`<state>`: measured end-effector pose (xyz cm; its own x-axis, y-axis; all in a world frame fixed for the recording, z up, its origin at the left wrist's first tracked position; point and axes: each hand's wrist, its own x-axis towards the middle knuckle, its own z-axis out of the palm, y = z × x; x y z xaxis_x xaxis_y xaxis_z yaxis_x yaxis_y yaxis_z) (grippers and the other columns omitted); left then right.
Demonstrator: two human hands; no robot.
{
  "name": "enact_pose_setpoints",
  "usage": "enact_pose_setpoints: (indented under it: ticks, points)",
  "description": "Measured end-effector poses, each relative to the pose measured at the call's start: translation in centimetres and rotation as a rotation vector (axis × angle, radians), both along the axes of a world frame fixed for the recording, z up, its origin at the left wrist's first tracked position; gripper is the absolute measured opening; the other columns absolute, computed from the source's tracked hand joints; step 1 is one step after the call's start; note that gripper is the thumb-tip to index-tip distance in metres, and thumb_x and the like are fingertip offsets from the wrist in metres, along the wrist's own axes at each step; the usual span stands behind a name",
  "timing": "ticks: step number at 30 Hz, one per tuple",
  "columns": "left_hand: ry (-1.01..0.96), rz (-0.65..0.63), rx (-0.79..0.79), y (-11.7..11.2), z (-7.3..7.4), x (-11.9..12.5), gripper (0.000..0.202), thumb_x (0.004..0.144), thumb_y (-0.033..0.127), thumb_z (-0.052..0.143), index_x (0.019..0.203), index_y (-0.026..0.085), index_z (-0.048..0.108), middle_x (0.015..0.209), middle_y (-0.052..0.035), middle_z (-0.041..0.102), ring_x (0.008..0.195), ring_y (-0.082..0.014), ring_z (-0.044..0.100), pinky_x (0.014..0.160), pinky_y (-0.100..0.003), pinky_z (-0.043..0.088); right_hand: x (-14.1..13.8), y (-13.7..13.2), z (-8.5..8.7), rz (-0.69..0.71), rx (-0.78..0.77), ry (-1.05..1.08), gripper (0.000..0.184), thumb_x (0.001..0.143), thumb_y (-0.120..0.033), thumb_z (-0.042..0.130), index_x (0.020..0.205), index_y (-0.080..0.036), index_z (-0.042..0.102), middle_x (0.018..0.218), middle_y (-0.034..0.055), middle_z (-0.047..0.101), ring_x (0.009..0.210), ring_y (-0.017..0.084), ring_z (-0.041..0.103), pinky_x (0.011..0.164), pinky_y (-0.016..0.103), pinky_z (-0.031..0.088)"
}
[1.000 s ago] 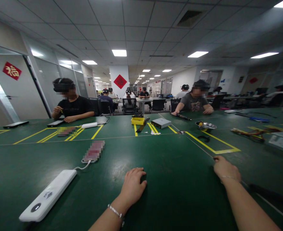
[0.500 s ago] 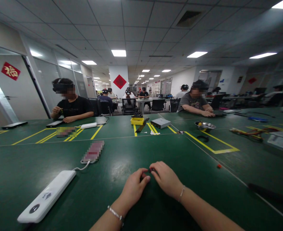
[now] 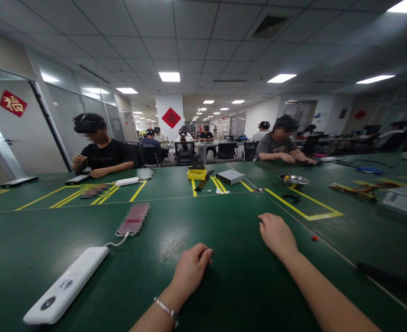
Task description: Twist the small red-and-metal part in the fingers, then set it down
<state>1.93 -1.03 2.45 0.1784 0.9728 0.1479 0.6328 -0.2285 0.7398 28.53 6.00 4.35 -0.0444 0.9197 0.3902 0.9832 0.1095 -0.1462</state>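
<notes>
Near the front middle of the green table [image 3: 137,276], my left hand [image 3: 191,267] is closed, thumb pressed against the curled fingers. A tiny dark bit shows at its fingertips, too small to name. Farther right and forward, my right hand [image 3: 275,234] hovers over or rests on the tabletop; I cannot tell which. Its fingers reach out to the left, loosely bent, with nothing visible in them. A small red-orange piece [image 3: 314,238] lies on the table to the right of that hand.
At left lie a white power bank [image 3: 68,283] and a cabled phone [image 3: 133,219]. Toward the back are a yellow box [image 3: 197,174], a grey metal box [image 3: 230,176] and a metal bowl [image 3: 298,180]. Cables [image 3: 355,190] lie at right. Two people sit opposite.
My right hand has parted from my left and moved right and forward across the table. My left hand has stayed nearly in place, its fingers still together.
</notes>
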Motion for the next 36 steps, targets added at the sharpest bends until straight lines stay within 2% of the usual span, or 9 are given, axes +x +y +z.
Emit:
enact_pose_setpoints:
  ticks: [3,6,11,17,20,23,27,31,36]
  points:
    - [0.02,0.025,-0.012,0.0,0.2,-0.1,0.034,0.082,0.042,0.031,0.078,0.02,0.057,0.069,0.0023,0.063,0.062,-0.0107,0.055,0.056,-0.02,0.035,6.5,1.3,-1.1,-0.4,-0.147,0.013,0.045,0.077,-0.035,0.035,0.114,-0.014,0.05,0.119,0.0181,0.044,0.106,0.037,0.041,0.08,0.049,0.037]
    - [0.04,0.039,-0.013,0.0,0.3,-0.1,0.035,0.082,0.043,0.031,0.076,0.02,0.057,0.068,0.0021,0.063,0.062,-0.0108,0.055,0.055,-0.02,0.035,10.6,1.6,-2.2,-0.588,-0.312,0.131,0.05,0.076,-0.039,0.033,0.119,-0.018,0.046,0.12,0.0196,0.043,0.104,0.04,0.042,0.073,0.051,0.039]
    - [0.044,0.052,0.006,-0.2,0.5,0.0,0.033,0.081,0.043,0.033,0.075,0.021,0.057,0.067,0.0031,0.063,0.061,-0.0105,0.055,0.056,-0.02,0.034,11.8,1.5,-3.0,-0.573,-0.347,0.122,0.041,0.072,-0.02,0.033,0.103,-0.013,0.059,0.115,0.0223,0.048,0.1,0.038,0.047,0.068,0.047,0.042]
    - [0.0,0.06,0.027,0.0,0.4,0.0,0.033,0.082,0.04,0.031,0.077,0.021,0.058,0.07,0.0024,0.063,0.063,-0.0111,0.055,0.057,-0.021,0.035,11.2,1.9,-2.8,-0.487,-0.305,0.075,0.033,0.067,-0.014,0.039,0.086,-0.009,0.065,0.096,0.0219,0.058,0.083,0.031,0.057,0.063,0.039,0.044]
    - [-0.033,0.064,0.059,0.1,0.3,0.0,0.034,0.081,0.041,0.031,0.076,0.021,0.058,0.07,0.002,0.063,0.065,-0.0116,0.055,0.059,-0.021,0.036,9.8,2.3,-2.2,-0.358,-0.246,0.151,0.029,0.067,-0.013,0.042,0.084,-0.015,0.065,0.096,0.0157,0.059,0.082,0.025,0.058,0.069,0.034,0.043]
    - [-0.033,0.052,0.046,0.1,0.3,0.0,0.034,0.081,0.042,0.033,0.076,0.021,0.059,0.071,0.0022,0.063,0.065,-0.0117,0.056,0.059,-0.021,0.036,6.8,2.5,-1.3,-0.218,-0.232,0.287,0.024,0.069,-0.018,0.045,0.081,-0.017,0.065,0.093,0.01,0.061,0.082,0.02,0.058,0.072,0.03,0.042]
    - [-0.008,0.045,0.045,0.1,0.2,0.1,0.033,0.081,0.041,0.033,0.076,0.021,0.059,0.071,0.0022,0.064,0.066,-0.0118,0.056,0.06,-0.021,0.037,1.0,1.4,-0.4,0.032,-0.379,0.58,0.021,0.069,-0.024,0.049,0.084,-0.019,0.062,0.079,0.0046,0.064,0.071,0.016,0.057,0.066,0.028,0.042]
    - [-0.009,0.043,0.06,0.2,0.2,0.2,0.033,0.082,0.04,0.032,0.078,0.021,0.059,0.074,0.0015,0.064,0.069,-0.0121,0.056,0.063,-0.021,0.038,-5.0,-1.3,0.2,0.339,-0.517,0.926,0.016,0.068,-0.027,0.054,0.079,-0.016,0.058,0.066,0.0003,0.059,0.06,0.011,0.053,0.061,0.025,0.042]
    - [-0.057,0.029,0.095,0.1,0.4,0.2,0.03,0.082,0.036,0.033,0.08,0.021,0.059,0.077,0.0014,0.064,0.071,-0.0119,0.056,0.066,-0.021,0.038,-9.0,-3.9,0.7,0.477,-0.629,1.165,0.019,0.066,-0.033,0.058,0.068,-0.014,0.056,0.057,-0.0016,0.055,0.054,0.01,0.05,0.056,0.025,0.039]
